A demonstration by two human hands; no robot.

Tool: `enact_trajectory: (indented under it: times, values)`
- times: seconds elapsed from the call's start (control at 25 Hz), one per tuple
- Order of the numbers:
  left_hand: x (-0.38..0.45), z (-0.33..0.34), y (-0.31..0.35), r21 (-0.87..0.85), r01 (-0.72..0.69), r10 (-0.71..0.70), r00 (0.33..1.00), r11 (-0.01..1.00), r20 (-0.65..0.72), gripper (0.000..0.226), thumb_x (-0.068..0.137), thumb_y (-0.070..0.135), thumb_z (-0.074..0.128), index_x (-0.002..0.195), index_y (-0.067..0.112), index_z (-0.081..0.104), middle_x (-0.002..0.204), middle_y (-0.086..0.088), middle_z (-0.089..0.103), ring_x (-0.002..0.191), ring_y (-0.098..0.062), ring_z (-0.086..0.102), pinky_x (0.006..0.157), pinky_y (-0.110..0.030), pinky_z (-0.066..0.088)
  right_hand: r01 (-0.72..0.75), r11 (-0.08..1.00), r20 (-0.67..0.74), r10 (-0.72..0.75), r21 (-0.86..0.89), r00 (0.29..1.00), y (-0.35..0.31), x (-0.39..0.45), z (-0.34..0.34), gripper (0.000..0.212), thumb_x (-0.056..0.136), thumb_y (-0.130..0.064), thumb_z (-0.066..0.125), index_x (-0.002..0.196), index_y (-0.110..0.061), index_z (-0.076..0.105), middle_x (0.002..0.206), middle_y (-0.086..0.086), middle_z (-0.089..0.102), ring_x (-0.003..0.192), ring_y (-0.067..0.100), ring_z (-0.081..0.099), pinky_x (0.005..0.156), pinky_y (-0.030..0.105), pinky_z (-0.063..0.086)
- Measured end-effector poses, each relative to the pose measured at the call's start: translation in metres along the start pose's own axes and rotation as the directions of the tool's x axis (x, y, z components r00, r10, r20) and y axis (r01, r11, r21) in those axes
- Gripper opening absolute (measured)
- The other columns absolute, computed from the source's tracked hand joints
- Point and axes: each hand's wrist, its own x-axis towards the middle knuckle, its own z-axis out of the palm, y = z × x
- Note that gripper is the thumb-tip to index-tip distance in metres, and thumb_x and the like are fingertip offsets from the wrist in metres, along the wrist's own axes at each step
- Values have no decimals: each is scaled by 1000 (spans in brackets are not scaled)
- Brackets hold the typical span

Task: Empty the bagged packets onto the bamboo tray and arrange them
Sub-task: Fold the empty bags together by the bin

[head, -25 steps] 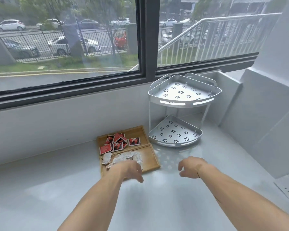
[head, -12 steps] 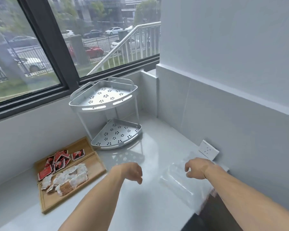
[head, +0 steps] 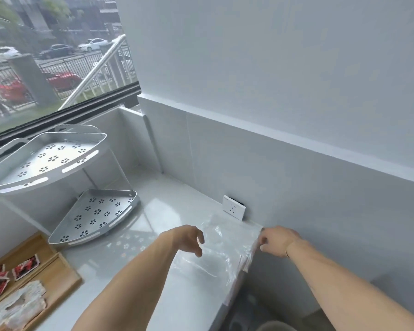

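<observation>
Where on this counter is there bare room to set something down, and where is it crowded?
Bare counter lies between the bamboo tray and the clear bag; another free strip runs from the corner rack to the wall socket. Both rack shelves look empty. The tray is crowded with packets; the bag covers the counter's right edge.

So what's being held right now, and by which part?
The right hand pinches the clear plastic bag at its right edge; the left hand holds nothing.

walls (head: 273, 68): pale grey | window (head: 58, 68): dark frame, daylight | counter (head: 167, 211): glossy white | 2-tier rack (head: 43, 161) | socket (head: 233, 207)
</observation>
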Motion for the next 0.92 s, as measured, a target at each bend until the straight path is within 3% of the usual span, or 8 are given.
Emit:
enact_trajectory:
  times: [0.24,0.4,0.6,0.76,0.92]
  values:
    - [28,0,9,116,-22,28,999,993,-47,53,78,34,70,130,32,57,130,5,58,120,-19,56,93,-33,48,-40,999,-105,42,25,994,5,20,6,31,89,-34,52,118,-31,64,126,-3,61,120,22,54,95,33,46]
    - [38,10,2,164,-28,35,998,986,-42,56,81,30,70,134,32,53,127,1,55,121,-21,51,85,-34,45,-57,998,-77,56,-12,995,-7,41,8,44,89,-35,53,132,-30,56,133,2,54,127,24,48,100,37,44]
    - [50,17,-12,241,-59,81,993,969,-84,60,83,29,68,139,30,48,133,-3,50,127,-24,43,88,-34,39,-83,996,-23,82,-42,996,-23,71,21,56,87,-43,56,139,-23,47,139,5,47,131,27,41,100,40,42]
    - [62,22,-20,214,-71,93,991,974,-94,52,83,30,68,133,29,54,129,-3,51,124,-23,44,90,-34,38,-149,989,-1,149,-3,989,-29,87,37,61,84,-37,57,141,-24,39,138,5,42,128,27,42,95,43,42]
    - [70,25,-23,175,-74,96,988,982,-120,39,82,27,68,120,26,61,126,-2,53,121,-22,46,89,-32,39,-192,981,-88,190,-14,978,-32,94,43,58,86,-26,58,140,-28,37,134,5,46,124,27,45,93,42,42]
